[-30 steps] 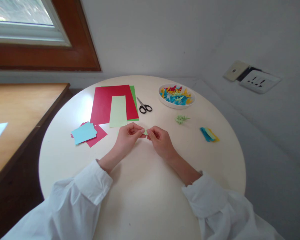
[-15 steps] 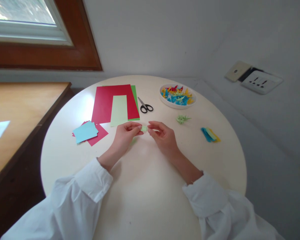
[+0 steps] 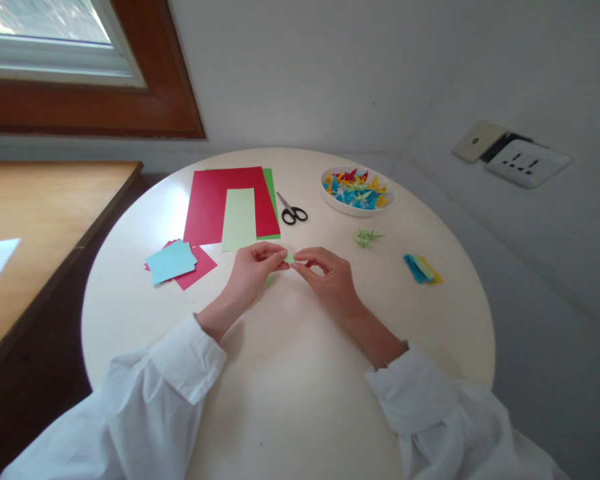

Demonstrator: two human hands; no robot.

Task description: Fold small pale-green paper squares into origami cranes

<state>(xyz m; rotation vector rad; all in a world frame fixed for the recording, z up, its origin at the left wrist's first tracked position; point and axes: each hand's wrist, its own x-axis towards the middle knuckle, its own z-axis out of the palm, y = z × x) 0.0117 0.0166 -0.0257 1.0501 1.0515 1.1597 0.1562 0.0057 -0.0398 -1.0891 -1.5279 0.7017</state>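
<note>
A small pale green folded paper [image 3: 289, 257] is pinched between my left hand [image 3: 254, 270] and my right hand [image 3: 329, 277], a little above the round cream table [image 3: 290, 373]. Fingertips of both hands meet on it, so most of the paper is hidden. Both arms wear white sleeves. A finished pale green paper crane [image 3: 366, 236] lies on the table to the right of my right hand.
At the back lie a red sheet [image 3: 210, 200] over a green one, a pale green strip [image 3: 239, 219], black scissors [image 3: 293, 212] and a white dish [image 3: 330, 197] of coloured cranes. Blue and red squares [image 3: 173, 261] sit left, small coloured papers [image 3: 423, 269] right. A wooden bench [image 3: 35, 227] stands left.
My hands rose slightly off the table with the green paper, and the right fingers shifted their pinch on it. The view moved a little.
</note>
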